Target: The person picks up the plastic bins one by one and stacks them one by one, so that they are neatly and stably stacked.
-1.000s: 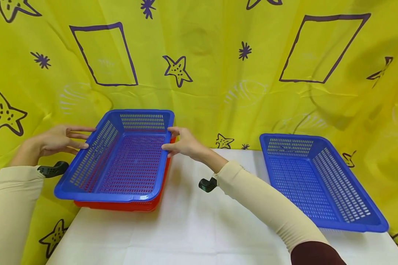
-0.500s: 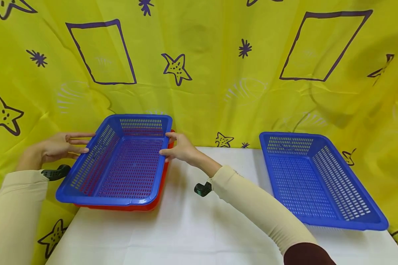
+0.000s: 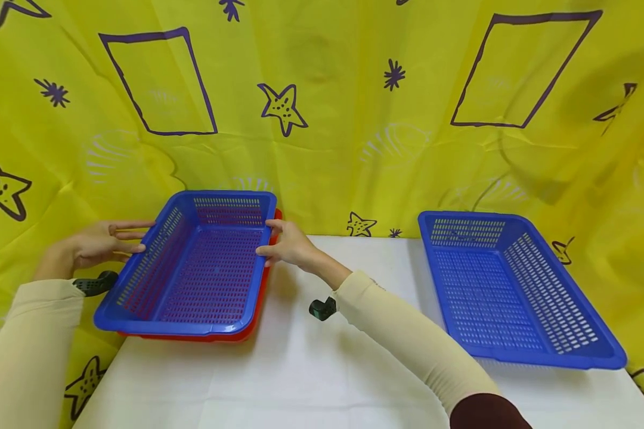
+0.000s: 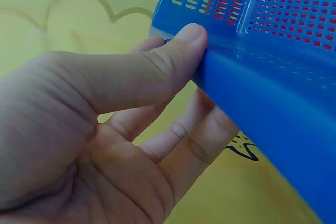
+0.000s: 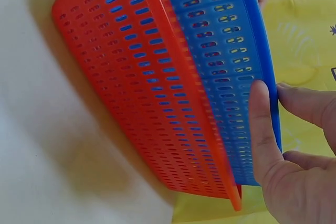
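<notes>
A blue slotted plastic basket [image 3: 214, 268] sits partly nested inside a red basket [image 3: 260, 298] at the left of the table. My left hand [image 3: 99, 244] pinches the blue rim on its left side; the left wrist view shows the thumb on top and fingers beneath. On the opposite side my right hand [image 3: 290, 245] grips the same rim between thumb and fingers. In the right wrist view, the blue wall [image 5: 226, 51] stands above the red basket's rim [image 5: 178, 51]. The red basket's inside is mostly hidden by the blue one.
Another blue basket [image 3: 494, 298] stands at the right of the white-covered table [image 3: 322, 381]. Behind and at both sides hangs a yellow curtain [image 3: 327, 119] with purple starfish drawings, close to the baskets.
The held blue basket has sunk lower into the red one, so less of the red shows below its front edge. Both hands have moved down with it, keeping their grip.
</notes>
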Tool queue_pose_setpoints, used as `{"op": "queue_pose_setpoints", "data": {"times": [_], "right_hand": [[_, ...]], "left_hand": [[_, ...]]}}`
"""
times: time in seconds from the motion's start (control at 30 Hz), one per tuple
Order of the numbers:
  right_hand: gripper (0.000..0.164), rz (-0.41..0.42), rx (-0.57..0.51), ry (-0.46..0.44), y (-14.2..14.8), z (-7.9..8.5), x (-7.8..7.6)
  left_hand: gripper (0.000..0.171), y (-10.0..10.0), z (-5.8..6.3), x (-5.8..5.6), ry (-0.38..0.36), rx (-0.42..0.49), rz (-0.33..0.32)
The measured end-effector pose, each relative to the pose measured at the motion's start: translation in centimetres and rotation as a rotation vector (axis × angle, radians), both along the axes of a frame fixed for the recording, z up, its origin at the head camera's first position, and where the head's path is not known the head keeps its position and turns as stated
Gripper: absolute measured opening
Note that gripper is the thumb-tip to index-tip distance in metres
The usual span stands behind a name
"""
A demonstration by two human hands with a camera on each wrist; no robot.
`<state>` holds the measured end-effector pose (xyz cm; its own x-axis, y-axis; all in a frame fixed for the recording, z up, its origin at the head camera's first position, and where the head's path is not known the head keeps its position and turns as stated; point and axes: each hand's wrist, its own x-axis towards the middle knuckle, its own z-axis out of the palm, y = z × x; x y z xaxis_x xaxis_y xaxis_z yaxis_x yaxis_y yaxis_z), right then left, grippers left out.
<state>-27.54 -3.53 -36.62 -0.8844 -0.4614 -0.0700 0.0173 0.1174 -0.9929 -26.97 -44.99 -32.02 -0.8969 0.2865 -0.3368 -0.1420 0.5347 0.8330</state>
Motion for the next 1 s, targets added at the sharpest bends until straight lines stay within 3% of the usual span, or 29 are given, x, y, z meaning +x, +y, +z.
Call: {"op": "queue_pose_setpoints", "data": {"times": [0.23,0.6,1.0], "right_hand": [[0.081,-0.023,0.038,0.001,-0.3,-0.6,-0.2],[0.081,-0.041,0.063,-0.008,-0.4,-1.5,-0.4],[0.080,-0.051,0.087,-0.002,-0.3,-2.3,-0.2]], "left_hand": [[0.071,-0.1,-1.0,-0.2,-0.007,0.000,0.037],[0.066,0.2,-2.2,-0.4,-0.003,-0.011,0.021],[0.073,0.9,-2.7,-0.6,0.002,-0.042,0.002]]}}
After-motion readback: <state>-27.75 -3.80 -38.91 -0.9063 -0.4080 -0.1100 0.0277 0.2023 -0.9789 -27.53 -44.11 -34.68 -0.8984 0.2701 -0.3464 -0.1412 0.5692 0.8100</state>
